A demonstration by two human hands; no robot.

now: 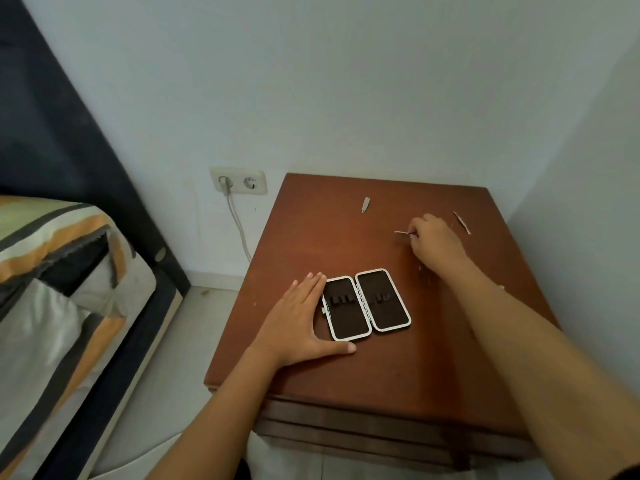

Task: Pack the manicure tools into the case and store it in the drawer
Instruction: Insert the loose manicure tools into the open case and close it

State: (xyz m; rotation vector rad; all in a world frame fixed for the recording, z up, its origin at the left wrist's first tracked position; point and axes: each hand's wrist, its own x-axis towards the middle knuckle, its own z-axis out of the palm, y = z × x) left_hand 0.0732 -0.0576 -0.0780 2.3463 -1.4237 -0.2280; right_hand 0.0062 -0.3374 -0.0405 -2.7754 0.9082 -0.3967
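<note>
The manicure case (366, 304) lies open flat on the brown nightstand (381, 368), white-rimmed, both dark halves empty with small elastic loops. My left hand (300, 323) rests flat on the wood against the case's left edge, fingers spread, holding nothing. Farther back on the right, my right hand (434, 242) pinches a thin metal tool (401, 233) whose tip sticks out to the left. A small nail clipper (365, 204) lies near the back of the top. Another slim metal tool (462, 222) lies just right of my right hand.
The nightstand stands in a corner with walls behind and to the right. A bed with striped bedding (59, 271) is on the left. A double wall socket (239, 181) with a cable plugged in sits between them. Drawer fronts (346, 427) show below the near edge.
</note>
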